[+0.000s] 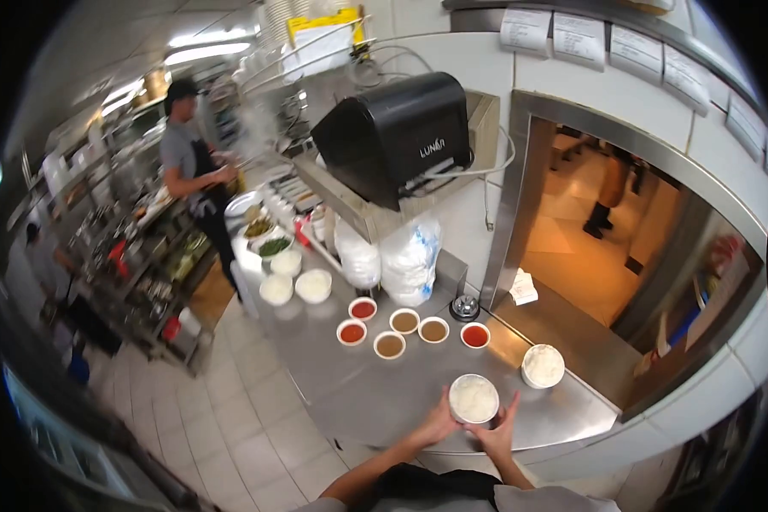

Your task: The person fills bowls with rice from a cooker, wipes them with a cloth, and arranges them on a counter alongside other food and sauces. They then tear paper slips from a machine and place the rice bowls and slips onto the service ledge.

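Observation:
A white round bowl of rice (pixel 474 399) is at the front of the steel counter, between my two hands. My left hand (pixel 436 421) grips its left side, fingers curved round the wall. On the right, my right hand (pixel 497 433) cups the lower right side, with the thumb near the bottom and the forefinger stretched up beside the rim. Another bowl of rice (pixel 544 366) stands to the right, by the hatch sill. Beyond my hands are several small white cups of sauce, among them a red sauce cup (pixel 475 335) and a brown sauce cup (pixel 433 330).
More rice bowls (pixel 314 286) and a bowl of chopped greens (pixel 274 247) stand at the counter's far left. A black printer (pixel 392 128) sits on a shelf above bagged containers (pixel 410 264). A call bell (pixel 464 307) is near the hatch. A co-worker (pixel 198 171) stands at left.

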Motion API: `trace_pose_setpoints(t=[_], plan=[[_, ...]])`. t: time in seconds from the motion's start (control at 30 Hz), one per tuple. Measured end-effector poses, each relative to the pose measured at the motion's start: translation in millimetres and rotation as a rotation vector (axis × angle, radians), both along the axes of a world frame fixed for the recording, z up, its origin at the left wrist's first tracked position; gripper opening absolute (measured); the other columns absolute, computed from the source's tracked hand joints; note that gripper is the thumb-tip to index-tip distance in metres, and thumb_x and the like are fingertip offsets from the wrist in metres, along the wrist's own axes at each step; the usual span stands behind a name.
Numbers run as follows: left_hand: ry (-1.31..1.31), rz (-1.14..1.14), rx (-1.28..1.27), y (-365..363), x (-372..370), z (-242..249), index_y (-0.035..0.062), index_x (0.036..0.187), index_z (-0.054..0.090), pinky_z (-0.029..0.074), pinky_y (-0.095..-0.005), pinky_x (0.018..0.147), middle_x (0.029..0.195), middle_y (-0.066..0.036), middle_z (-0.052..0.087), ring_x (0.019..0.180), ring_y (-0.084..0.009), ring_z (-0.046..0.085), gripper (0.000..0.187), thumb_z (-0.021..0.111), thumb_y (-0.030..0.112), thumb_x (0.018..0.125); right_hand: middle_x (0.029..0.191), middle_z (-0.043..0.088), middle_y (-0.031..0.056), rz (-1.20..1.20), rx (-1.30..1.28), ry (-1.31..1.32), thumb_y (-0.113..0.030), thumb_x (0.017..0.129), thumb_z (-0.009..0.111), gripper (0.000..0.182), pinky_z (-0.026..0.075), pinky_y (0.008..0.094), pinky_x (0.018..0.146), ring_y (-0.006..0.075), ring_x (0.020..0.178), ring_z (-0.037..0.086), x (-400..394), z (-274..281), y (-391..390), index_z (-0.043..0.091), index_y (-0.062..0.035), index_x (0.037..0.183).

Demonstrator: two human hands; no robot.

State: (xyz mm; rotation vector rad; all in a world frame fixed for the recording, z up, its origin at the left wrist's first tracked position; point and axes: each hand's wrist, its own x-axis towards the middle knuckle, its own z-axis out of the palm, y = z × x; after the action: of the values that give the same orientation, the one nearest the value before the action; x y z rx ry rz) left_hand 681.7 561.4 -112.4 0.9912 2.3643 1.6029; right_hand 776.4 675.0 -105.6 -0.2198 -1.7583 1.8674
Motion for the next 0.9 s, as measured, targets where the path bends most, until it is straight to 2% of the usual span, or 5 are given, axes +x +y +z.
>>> trace_pose_setpoints(t=[0.07,0.4,0.57,0.67,0.9], plan=[[-1.184,-0.269,0.354,-2,-24,3,0.0083,0.134,0.024,0.049,-0.0438,0.081,0.118,-0.021,0.048,0.103,-0.0298,0.054,0.064,0.022,0.055,0.09,0.121,0.047,0.0206,-0.122,-0.037,-0.007,-0.003,0.059,0.077,0.123,0.035,0.0385,0.097,0.0276,0.112,0.047,-1,3,-13,-0.019,-0.0074,0.135],[-0.794,-0.606,-0.227,-38,-87,4,0.0055,0.125,0.037,0.047,-0.0272,0.044,0.076,-0.012,0.061,0.052,-0.0164,0.059,0.037,0.036,0.021,0.092,0.127,0.041,0.0205,-0.45,0.106,-0.093,0.005,0.063,0.07,0.111,0.033,0.0382,0.098,0.0276,0.116,0.043,-14,7,-44,-0.013,-0.006,0.137],[-0.732,-1.19,-0.214,-137,-109,68,0.0045,0.116,0.048,0.045,-0.0231,0.059,0.089,-0.006,0.06,0.069,-0.0104,0.058,0.029,0.041,0.018,0.091,0.103,0.049,0.0167,-1.033,0.699,-0.254,-0.004,0.065,0.062,0.039,0.036,0.04,0.088,0.0301,0.101,0.046,-33,50,-126,0.054,0.0,0.103],[-0.676,-1.275,-0.275,-202,-138,90,0.0023,0.114,0.051,0.046,-0.0264,0.076,0.095,-0.006,0.06,0.083,-0.0122,0.058,0.03,0.049,0.021,0.09,0.094,0.048,0.0141,-0.825,0.74,-0.115,-0.006,0.067,0.063,0.011,0.039,0.0353,0.077,0.0267,0.09,0.046,-100,46,-166,0.055,-0.0026,0.074],[-0.767,-0.624,-0.5,-429,-276,51,-0.0011,0.123,0.044,0.04,-0.0361,0.091,0.119,-0.02,0.05,0.105,-0.0284,0.052,0.039,0.051,0.014,0.088,0.099,0.051,0.0098,-0.19,0.545,0.256,-0.015,0.071,0.069,0.018,0.04,0.0342,0.079,0.0245,0.093,0.05,-307,105,-325,0.057,-0.0075,0.082]])
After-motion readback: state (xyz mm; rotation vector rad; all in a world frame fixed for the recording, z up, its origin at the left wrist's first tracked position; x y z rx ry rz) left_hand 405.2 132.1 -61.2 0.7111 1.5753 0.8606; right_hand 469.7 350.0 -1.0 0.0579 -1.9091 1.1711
